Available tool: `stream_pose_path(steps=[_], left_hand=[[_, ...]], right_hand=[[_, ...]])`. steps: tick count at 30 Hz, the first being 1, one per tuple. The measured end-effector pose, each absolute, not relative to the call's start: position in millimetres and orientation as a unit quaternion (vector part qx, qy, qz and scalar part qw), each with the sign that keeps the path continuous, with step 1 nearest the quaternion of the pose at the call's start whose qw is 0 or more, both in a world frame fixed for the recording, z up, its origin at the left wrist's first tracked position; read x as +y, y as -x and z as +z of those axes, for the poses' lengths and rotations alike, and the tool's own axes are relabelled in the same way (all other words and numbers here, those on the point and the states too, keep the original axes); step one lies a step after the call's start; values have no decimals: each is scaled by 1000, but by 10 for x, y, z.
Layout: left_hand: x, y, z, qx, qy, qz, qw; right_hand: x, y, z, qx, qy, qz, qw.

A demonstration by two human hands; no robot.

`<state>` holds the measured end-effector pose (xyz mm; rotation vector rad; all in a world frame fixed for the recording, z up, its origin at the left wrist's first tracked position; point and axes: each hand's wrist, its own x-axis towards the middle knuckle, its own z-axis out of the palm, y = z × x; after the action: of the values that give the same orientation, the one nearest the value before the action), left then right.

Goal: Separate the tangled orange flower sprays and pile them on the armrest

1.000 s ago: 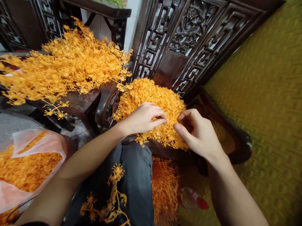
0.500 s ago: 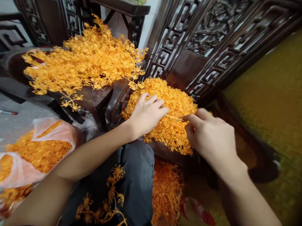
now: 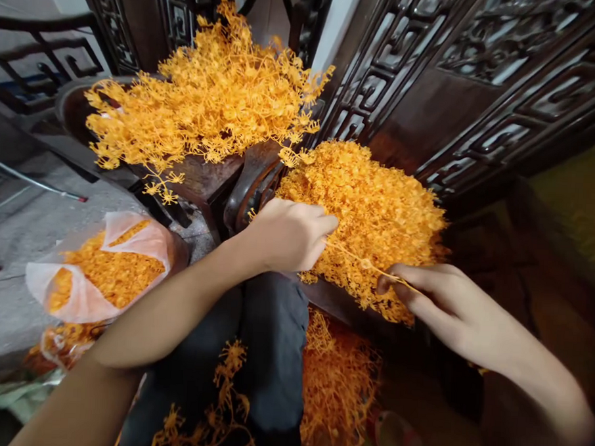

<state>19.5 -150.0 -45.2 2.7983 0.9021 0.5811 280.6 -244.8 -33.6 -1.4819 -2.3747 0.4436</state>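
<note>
A heap of small orange plastic flower bits (image 3: 377,213) lies on a dark carved wooden seat. My left hand (image 3: 290,236) is closed at the heap's near left edge, pinching one end of a thin orange stem (image 3: 362,264). My right hand (image 3: 442,308) pinches the stem's other end between thumb and fingers, lower right of the heap. The stem stretches taut between both hands. One small flower bit sits on it midway.
A big pile of branched orange sprigs (image 3: 204,107) lies on the seat at upper left. A clear bag of orange bits (image 3: 102,274) stands on the floor at left. Sprigs (image 3: 334,382) lie on my dark trousers and on the floor below. Carved dark wood panels (image 3: 432,77) stand behind.
My right hand has drawn down and to the right, pulling the thin stem out from my left hand. The view has shifted, so both piles sit further right.
</note>
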Motion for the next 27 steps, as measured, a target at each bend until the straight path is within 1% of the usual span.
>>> stream_pose_path(steps=[3,5,6,7,9,11,12,14,15,18,19,21,23,25,27], left_hand=[[-1505,-148,-420,214,-958,142,126],[-1466,-144,-396,170,-964,109,175],[-1439,-155,-391,153,-963,94,198],[-1412,-176,-394,139,-962,82,219],[-1388,-249,-431,127,-960,71,239],[-1432,-361,-494,155,-958,99,218],[-1481,-428,-526,184,-955,123,195],[-1608,-571,-572,262,-938,174,145],[-1672,-639,-583,299,-926,194,123],[-1811,-778,-586,370,-899,223,73],[-1833,-795,-586,377,-897,222,58],[-1849,-797,-592,377,-902,209,33],[-1845,-776,-608,368,-908,198,20],[-1836,-760,-632,354,-913,203,14],[-1826,-758,-664,337,-916,219,13]], right_hand=[[-2545,-2875,-422,-828,523,133,152],[-2609,-2954,-477,-804,555,69,202],[-2642,-2994,-503,-790,568,59,224],[-2674,-3024,-531,-774,580,75,242],[-2726,-3020,-597,-738,596,177,264],[-2735,-2894,-690,-690,596,298,282],[-2718,-2785,-747,-664,595,340,300],[-2644,-2509,-869,-605,595,373,376],[-2591,-2364,-924,-566,594,374,431],[-2406,-2033,-1003,-423,589,326,606],[-2348,-1977,-996,-382,583,301,650],[-2264,-1937,-958,-335,568,254,708],[-2237,-1947,-932,-334,572,215,718],[-2257,-1951,-949,-366,597,203,685],[-2289,-1932,-991,-404,611,219,644]])
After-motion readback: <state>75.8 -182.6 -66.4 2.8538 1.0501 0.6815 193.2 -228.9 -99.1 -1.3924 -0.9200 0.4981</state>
